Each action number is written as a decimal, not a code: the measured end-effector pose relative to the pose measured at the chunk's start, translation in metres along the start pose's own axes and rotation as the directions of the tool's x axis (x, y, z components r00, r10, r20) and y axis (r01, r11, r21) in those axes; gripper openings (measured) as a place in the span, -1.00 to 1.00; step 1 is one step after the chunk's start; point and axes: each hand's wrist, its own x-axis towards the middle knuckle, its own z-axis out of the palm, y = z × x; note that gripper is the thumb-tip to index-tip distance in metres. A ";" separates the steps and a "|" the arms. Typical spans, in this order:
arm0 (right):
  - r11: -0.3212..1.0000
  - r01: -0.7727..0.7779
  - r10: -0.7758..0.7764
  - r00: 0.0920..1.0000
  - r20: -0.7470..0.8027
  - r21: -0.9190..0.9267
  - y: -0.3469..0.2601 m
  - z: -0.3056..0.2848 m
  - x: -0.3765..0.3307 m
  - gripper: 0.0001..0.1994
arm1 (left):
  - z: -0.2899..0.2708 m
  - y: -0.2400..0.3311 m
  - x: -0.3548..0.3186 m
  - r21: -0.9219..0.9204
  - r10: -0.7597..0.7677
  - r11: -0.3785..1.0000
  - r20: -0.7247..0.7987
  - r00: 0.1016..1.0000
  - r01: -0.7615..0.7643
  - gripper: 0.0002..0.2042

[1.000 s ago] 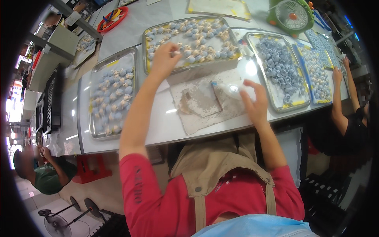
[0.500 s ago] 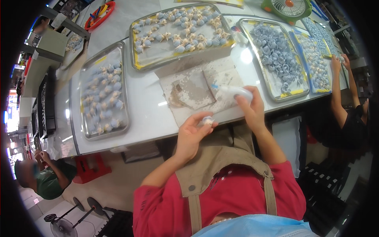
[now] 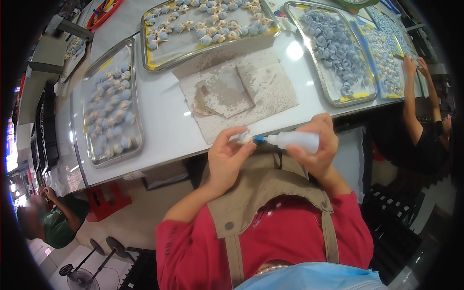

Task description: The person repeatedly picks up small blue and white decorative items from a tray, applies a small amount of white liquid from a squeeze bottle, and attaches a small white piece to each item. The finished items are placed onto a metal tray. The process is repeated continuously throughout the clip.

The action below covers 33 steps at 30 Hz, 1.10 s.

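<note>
From the head view, the left hand (image 3: 226, 157) pinches a small cream-and-pale-blue figure (image 3: 245, 137) at the table's near edge, while the right hand (image 3: 317, 147) grips a white plastic squeeze bottle (image 3: 300, 141), its blue nozzle (image 3: 259, 138) at the figure — whether touching, one cannot tell. Beyond, a stained grey cardboard sheet (image 3: 273, 92) lies on the glossy white table (image 3: 164, 104) — a metal-rimmed rectangular tray of similar figures (image 3: 212, 52) just behind it.
</note>
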 end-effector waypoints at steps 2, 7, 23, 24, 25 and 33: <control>1.000 0.008 -0.008 1.000 0.007 -0.013 -0.002 0.001 0.001 -0.67 | -0.003 0.000 -0.002 0.001 -0.014 1.000 0.016 1.000 0.014 -0.64; 1.000 -0.002 0.002 0.999 0.032 -0.023 -0.007 0.004 0.005 -0.68 | -0.003 0.002 -0.004 -0.004 -0.025 1.000 0.016 1.000 0.025 -0.63; 0.998 -0.067 0.067 0.998 -0.011 0.008 0.007 0.002 0.002 -0.68 | 0.000 -0.001 0.000 -0.034 0.025 0.999 -0.004 1.000 -0.025 -0.67; 0.997 -0.075 0.075 0.997 -0.011 0.012 0.007 0.002 0.002 -0.68 | 0.000 -0.001 0.000 -0.039 0.021 0.999 -0.004 1.000 -0.021 -0.67; 0.996 -0.083 0.083 0.997 -0.010 0.017 0.007 0.002 0.002 -0.68 | 0.000 -0.001 0.000 -0.039 0.021 0.999 -0.001 1.000 -0.021 -0.67; 0.997 -0.080 0.080 0.997 -0.004 0.009 0.009 0.006 0.004 -0.68 | -0.002 -0.001 0.001 -0.022 0.009 1.000 -0.001 1.000 -0.009 -0.67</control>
